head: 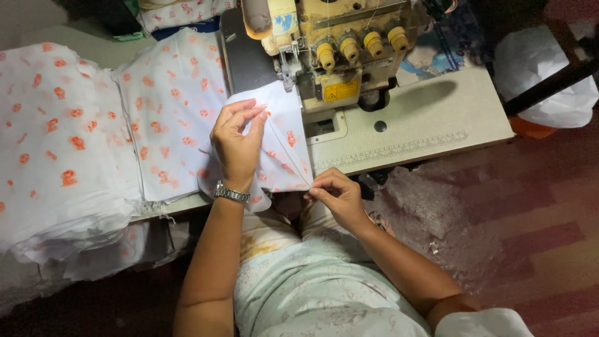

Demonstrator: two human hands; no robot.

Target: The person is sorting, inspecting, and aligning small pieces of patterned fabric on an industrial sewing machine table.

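Yellow rectangular warning label (340,91) on the front of the sewing machine (324,50), just below four yellow tension knobs (362,47); a blue-and-white sticker (284,22) sits on the machine's upper left. The machine stands at the back edge of the surface (424,118), near its middle.

The folded white cloth piece with orange print (281,150) lies at the front edge of the surface, just left of the machine base, its top corner up against the presser foot (287,68). The left hand (237,146) rests on the cloth, fingers (249,112) bent and pinching a fold at its upper part, a metal wristwatch (231,193) on the wrist. The right hand (337,193) is at the front edge, thumb and forefinger closed on the cloth's lower right corner.

A stack of the same printed fabric (168,125) lies on the left part of the surface, touching the cloth piece; a bigger heap (56,143) spills over the left edge. More printed fabric (175,12) is piled behind the machine by the back left corner. A white plastic bag (543,75) sits off the right edge, with a dark bar (549,84) crossing in front of it. Lint and scraps (430,218) are on the floor below the front edge. A printed ruler strip (393,150) runs along the front edge.
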